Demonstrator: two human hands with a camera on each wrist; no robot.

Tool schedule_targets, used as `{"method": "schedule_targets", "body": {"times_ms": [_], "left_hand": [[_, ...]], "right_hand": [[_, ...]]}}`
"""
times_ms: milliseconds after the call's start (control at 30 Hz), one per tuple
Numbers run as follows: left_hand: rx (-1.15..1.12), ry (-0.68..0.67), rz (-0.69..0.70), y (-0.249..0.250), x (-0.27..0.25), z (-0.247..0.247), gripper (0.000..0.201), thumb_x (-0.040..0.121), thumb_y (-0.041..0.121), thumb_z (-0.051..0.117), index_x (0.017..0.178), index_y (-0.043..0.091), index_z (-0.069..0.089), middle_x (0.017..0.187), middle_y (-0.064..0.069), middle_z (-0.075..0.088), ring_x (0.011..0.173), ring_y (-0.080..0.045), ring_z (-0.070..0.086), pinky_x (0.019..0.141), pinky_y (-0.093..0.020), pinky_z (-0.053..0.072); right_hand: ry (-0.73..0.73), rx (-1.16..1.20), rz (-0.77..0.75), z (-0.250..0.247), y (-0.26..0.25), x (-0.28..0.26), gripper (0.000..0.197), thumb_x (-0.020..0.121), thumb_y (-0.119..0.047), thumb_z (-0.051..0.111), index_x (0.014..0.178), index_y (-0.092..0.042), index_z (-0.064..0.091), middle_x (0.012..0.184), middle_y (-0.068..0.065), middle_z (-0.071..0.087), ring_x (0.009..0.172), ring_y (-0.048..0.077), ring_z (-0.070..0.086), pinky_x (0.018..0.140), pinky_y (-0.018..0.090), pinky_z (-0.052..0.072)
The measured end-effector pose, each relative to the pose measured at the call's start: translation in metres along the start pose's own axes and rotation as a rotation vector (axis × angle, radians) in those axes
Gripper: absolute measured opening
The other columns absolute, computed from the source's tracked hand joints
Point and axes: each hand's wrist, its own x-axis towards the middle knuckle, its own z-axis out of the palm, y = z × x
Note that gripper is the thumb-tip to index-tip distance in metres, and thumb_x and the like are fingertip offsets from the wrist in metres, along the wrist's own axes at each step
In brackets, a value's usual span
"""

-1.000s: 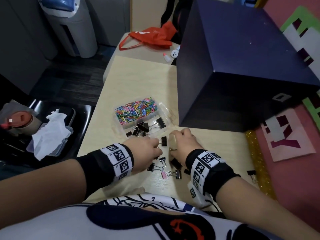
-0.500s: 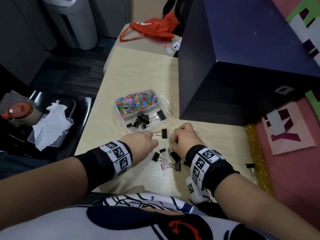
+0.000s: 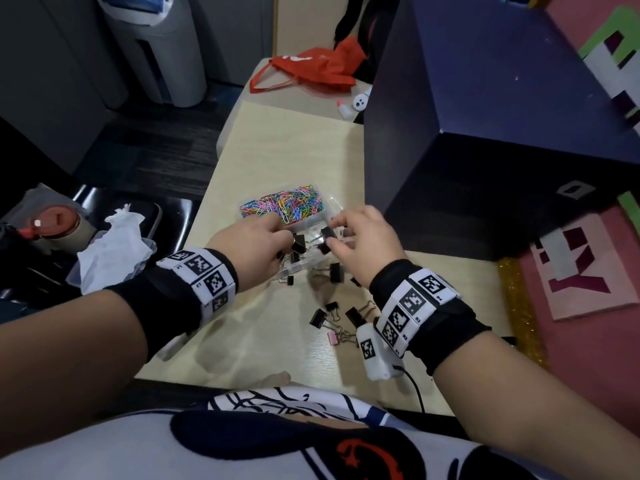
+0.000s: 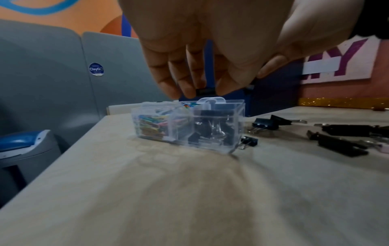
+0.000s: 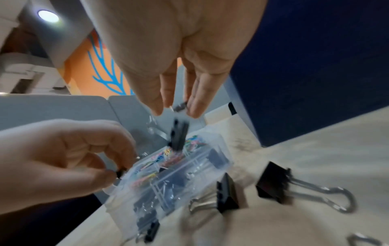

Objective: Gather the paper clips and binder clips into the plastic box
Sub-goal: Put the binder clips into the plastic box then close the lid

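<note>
The clear plastic box (image 3: 313,220) stands mid-table, with coloured paper clips (image 3: 287,204) in its far part and black binder clips (image 4: 210,131) in its near part. My left hand (image 3: 289,242) hovers over the near part and pinches a black binder clip (image 4: 205,91) at its fingertips. My right hand (image 3: 334,233) is beside it over the box, fingers nearly straight, with a small dark clip (image 5: 182,104) between thumb and finger. Another black clip (image 5: 179,138) shows blurred just below. Several loose binder clips (image 3: 334,271) and a pink one (image 3: 333,338) lie on the table nearer me.
A large dark blue box (image 3: 485,133) stands right behind the plastic box on the right. A red bag (image 3: 311,69) and a small glue bottle (image 3: 344,110) lie at the far end. The table's left edge drops to a black chair with crumpled tissue (image 3: 110,244).
Both hands have left the loose clips near the front edge and moved forward, and now hover over the plastic box with clips at their fingertips.
</note>
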Motion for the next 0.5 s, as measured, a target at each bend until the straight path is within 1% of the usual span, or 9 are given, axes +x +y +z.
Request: {"method": "schedule_targets", "body": {"times_ms": [67, 133, 200, 233, 267, 333, 400, 433, 500], "left_hand": [[0.025, 0.011, -0.010, -0.001, -0.001, 0.001, 0.024, 0.078, 0.019, 0.062, 0.102, 0.015, 0.066, 0.105, -0.009, 0.057, 0.091, -0.034, 0.056, 0.070, -0.041, 0.051], [0.041, 0.010, 0.075, 0.003, -0.004, 0.003, 0.019, 0.073, 0.016, 0.068, 0.091, 0.012, 0.068, 0.094, -0.011, 0.060, 0.080, -0.034, 0.059, 0.062, -0.041, 0.053], [0.040, -0.022, 0.194, 0.012, -0.009, 0.008, 0.014, 0.070, 0.017, 0.066, 0.084, 0.014, 0.067, 0.086, -0.008, 0.061, 0.071, -0.031, 0.061, 0.055, -0.036, 0.054], [0.040, -0.046, 0.252, 0.019, -0.011, 0.011, 0.015, 0.072, 0.019, 0.060, 0.084, 0.016, 0.066, 0.086, -0.006, 0.061, 0.071, -0.028, 0.061, 0.054, -0.034, 0.053], [0.036, -0.095, 0.297, 0.026, -0.012, 0.015, 0.018, 0.076, 0.022, 0.054, 0.089, 0.017, 0.066, 0.090, -0.005, 0.061, 0.075, -0.027, 0.062, 0.058, -0.033, 0.053], [0.031, -0.233, 0.347, 0.039, -0.013, 0.024, 0.026, 0.085, 0.025, 0.048, 0.105, 0.019, 0.063, 0.105, -0.004, 0.058, 0.091, -0.026, 0.059, 0.073, -0.038, 0.054], [0.089, -0.345, 0.392, 0.048, -0.012, 0.032, 0.031, 0.090, 0.027, 0.045, 0.120, 0.025, 0.054, 0.121, -0.001, 0.051, 0.104, -0.025, 0.052, 0.084, -0.041, 0.050], [0.127, -0.382, 0.410, 0.051, -0.011, 0.035, 0.034, 0.092, 0.027, 0.043, 0.125, 0.027, 0.050, 0.125, 0.000, 0.047, 0.108, -0.024, 0.049, 0.086, -0.042, 0.048], [0.164, -0.429, 0.419, 0.054, -0.009, 0.040, 0.035, 0.094, 0.027, 0.041, 0.129, 0.027, 0.045, 0.127, -0.001, 0.044, 0.108, -0.025, 0.046, 0.087, -0.043, 0.047]], "right_hand": [[-0.008, -0.032, -0.013, -0.001, -0.003, 0.003, 0.018, 0.090, -0.026, 0.059, 0.108, -0.025, 0.062, 0.106, -0.010, 0.044, 0.093, 0.010, 0.054, 0.087, 0.024, 0.045], [-0.049, -0.144, 0.018, -0.001, 0.001, 0.003, 0.017, 0.092, -0.026, 0.054, 0.106, -0.024, 0.062, 0.107, -0.005, 0.049, 0.096, 0.015, 0.055, 0.087, 0.028, 0.046], [-0.173, -0.275, 0.033, 0.003, 0.010, 0.000, 0.020, 0.093, -0.024, 0.052, 0.109, -0.023, 0.063, 0.114, 0.000, 0.055, 0.104, 0.020, 0.056, 0.091, 0.031, 0.045], [-0.256, -0.330, 0.021, 0.008, 0.016, -0.003, 0.025, 0.092, -0.024, 0.053, 0.115, -0.024, 0.062, 0.122, -0.001, 0.055, 0.111, 0.022, 0.054, 0.096, 0.031, 0.043], [-0.341, -0.379, -0.001, 0.014, 0.022, -0.006, 0.033, 0.091, -0.024, 0.052, 0.123, -0.026, 0.059, 0.131, -0.002, 0.051, 0.119, 0.023, 0.050, 0.102, 0.033, 0.041], [-0.478, -0.444, -0.013, 0.026, 0.031, -0.012, 0.048, 0.087, -0.022, 0.051, 0.134, -0.030, 0.049, 0.145, -0.007, 0.039, 0.128, 0.026, 0.040, 0.108, 0.040, 0.037], [-0.508, -0.470, 0.013, 0.031, 0.036, -0.016, 0.050, 0.086, -0.018, 0.051, 0.135, -0.028, 0.046, 0.144, -0.005, 0.036, 0.126, 0.027, 0.037, 0.105, 0.042, 0.038], [-0.494, -0.472, 0.019, 0.032, 0.038, -0.017, 0.048, 0.086, -0.016, 0.051, 0.134, -0.025, 0.047, 0.140, -0.002, 0.038, 0.123, 0.026, 0.037, 0.103, 0.041, 0.040], [-0.461, -0.478, 0.030, 0.034, 0.041, -0.019, 0.043, 0.086, -0.011, 0.051, 0.128, -0.020, 0.049, 0.132, 0.002, 0.040, 0.118, 0.026, 0.037, 0.099, 0.040, 0.042]]}}
